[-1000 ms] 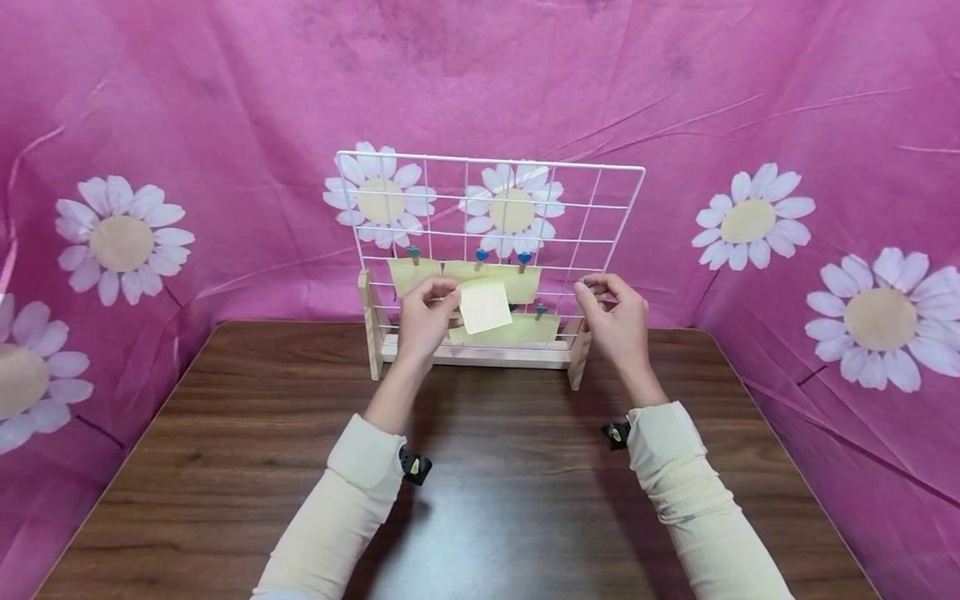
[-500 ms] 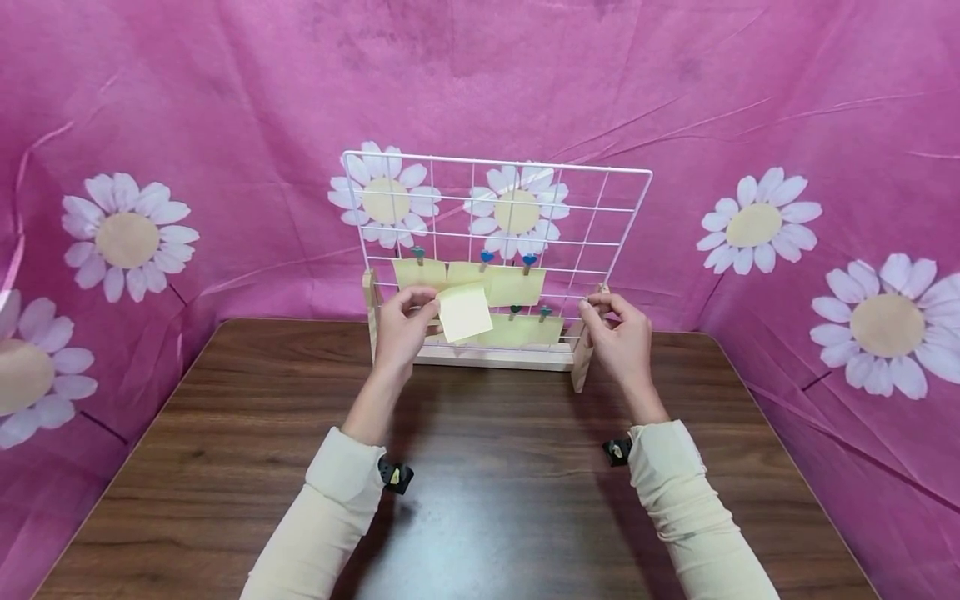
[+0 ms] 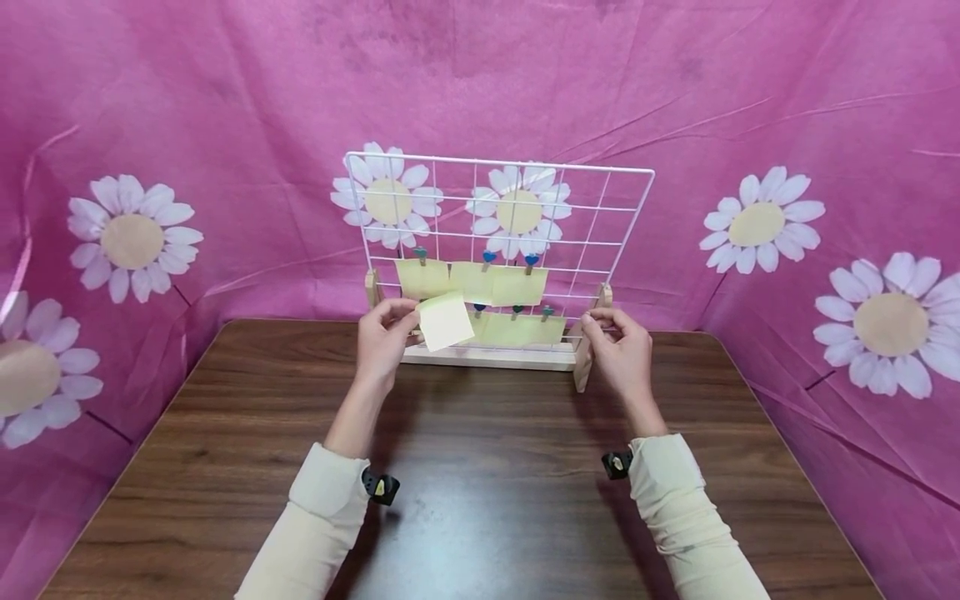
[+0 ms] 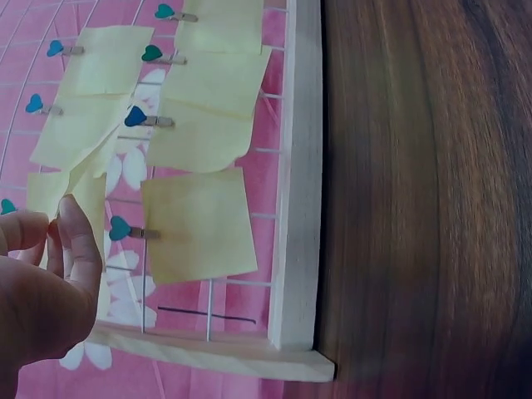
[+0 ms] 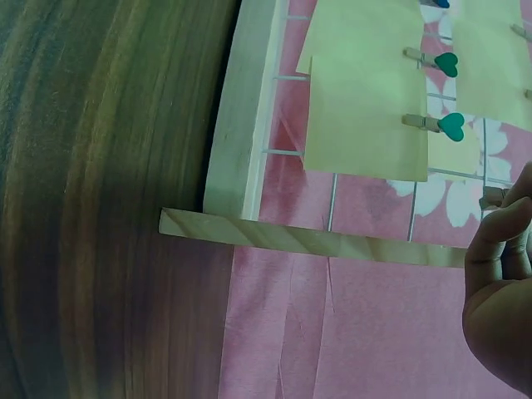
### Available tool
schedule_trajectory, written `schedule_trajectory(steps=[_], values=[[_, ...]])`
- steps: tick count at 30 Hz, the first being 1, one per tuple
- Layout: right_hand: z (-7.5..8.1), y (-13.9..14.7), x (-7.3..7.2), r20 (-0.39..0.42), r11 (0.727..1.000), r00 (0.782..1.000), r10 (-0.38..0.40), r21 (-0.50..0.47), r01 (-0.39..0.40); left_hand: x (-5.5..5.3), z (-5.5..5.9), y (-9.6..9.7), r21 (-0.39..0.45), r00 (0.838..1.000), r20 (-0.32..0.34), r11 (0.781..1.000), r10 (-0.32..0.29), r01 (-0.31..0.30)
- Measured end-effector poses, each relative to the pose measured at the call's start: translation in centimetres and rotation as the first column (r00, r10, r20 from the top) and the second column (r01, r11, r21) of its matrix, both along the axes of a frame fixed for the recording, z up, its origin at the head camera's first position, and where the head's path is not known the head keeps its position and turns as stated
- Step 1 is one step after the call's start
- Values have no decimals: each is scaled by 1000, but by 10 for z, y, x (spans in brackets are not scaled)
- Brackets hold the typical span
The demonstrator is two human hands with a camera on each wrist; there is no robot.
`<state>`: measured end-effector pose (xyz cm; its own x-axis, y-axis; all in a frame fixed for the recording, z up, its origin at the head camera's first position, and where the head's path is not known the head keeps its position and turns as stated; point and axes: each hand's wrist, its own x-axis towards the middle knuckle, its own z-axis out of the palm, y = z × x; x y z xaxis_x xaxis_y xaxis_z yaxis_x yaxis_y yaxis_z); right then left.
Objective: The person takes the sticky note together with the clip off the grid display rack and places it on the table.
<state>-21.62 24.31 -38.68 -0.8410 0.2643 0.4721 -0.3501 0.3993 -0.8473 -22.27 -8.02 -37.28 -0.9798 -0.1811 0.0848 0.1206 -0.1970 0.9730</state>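
My left hand (image 3: pixel 382 346) pinches a pale yellow sticky note (image 3: pixel 447 323) by its left edge, in front of the white wire grid (image 3: pixel 498 162). From the left wrist the held note (image 4: pixel 96 154) shows nearly edge-on, overlapping pinned notes. Close to the grid's lower right side, my right hand (image 3: pixel 624 346) has thumb and fingers pinched on a small wooden clothespin (image 5: pixel 493 197), mostly hidden by the fingers. Two rows of yellow notes (image 3: pixel 519 286) hang on the grid, fixed by mini clothespins (image 4: pixel 120 229) with blue and green hearts.
A wooden stand (image 3: pixel 491 358) bears the grid near the back of the brown wood-grain table (image 3: pixel 495 467). Behind and at both sides hangs a pink cloth (image 3: pixel 480 75) printed with white daisies.
My left hand has moved left and slightly down with the sticky note, uncovering more of the lower pinned notes. My right hand has sunk a little, staying by the grid's right side.
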Motion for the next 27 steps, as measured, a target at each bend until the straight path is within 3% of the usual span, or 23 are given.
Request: schedule_trajectory(steps=[9,13,16,21,27], values=[[-5,0,5,31,1000,1000,6,-17,-6,5,-5,-17,12,1000,11,1000,17,-17],[7,-7,17,64,1000,998,27,-14,-26,7,-5,-24,4,999,21,999,35,-35],[7,-5,20,92,1000,995,27,-17,-26,8,-7,-29,-13,999,27,999,44,-43],[-14,10,10,98,1000,995,16,7,-17,10,-14,-37,-40,998,42,998,50,-49],[-22,18,10,96,998,995,13,57,-19,12,-22,-45,-60,996,75,997,46,-42]])
